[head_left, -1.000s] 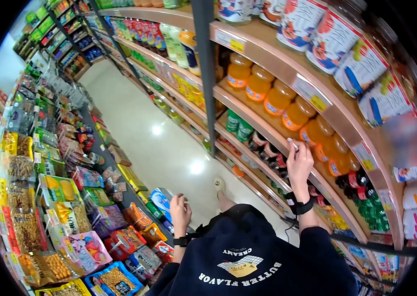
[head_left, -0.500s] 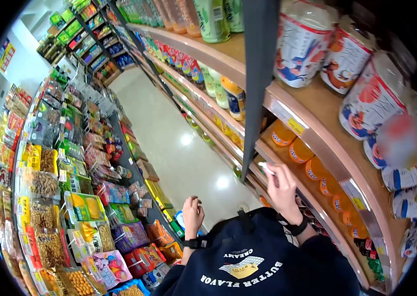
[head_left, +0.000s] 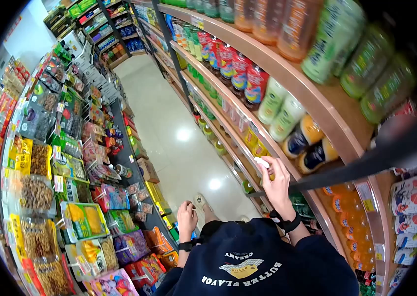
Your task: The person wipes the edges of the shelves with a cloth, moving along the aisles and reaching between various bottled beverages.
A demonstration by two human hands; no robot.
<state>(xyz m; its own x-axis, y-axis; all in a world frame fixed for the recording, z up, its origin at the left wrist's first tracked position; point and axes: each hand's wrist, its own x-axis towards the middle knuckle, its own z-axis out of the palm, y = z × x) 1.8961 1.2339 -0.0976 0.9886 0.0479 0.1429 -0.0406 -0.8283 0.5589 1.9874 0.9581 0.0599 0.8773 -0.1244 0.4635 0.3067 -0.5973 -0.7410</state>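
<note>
My right hand (head_left: 276,180) is raised beside the drink shelves, its fingers pinched round a small white object (head_left: 262,162) that I cannot identify. Nearest to it is the shelf edge (head_left: 287,160), with orange-capped dark-labelled bottles (head_left: 301,135) just above. My left hand (head_left: 187,216) hangs over the aisle floor near the snack rack, its fingers loosely curled. Whether it holds anything is hidden. Both wrists wear black bands.
Packaged snacks (head_left: 86,221) hang in rows on the left. Curved shelves of bottles (head_left: 256,84) line the right side, with orange soda bottles (head_left: 349,222) lower down. The tiled floor (head_left: 169,123) runs between them to far shelves (head_left: 115,34). My shoe (head_left: 200,200) shows below.
I have moved forward along the aisle, and the dark shelf post has shifted from ahead of my right hand to its right. The white object is still in that hand.
</note>
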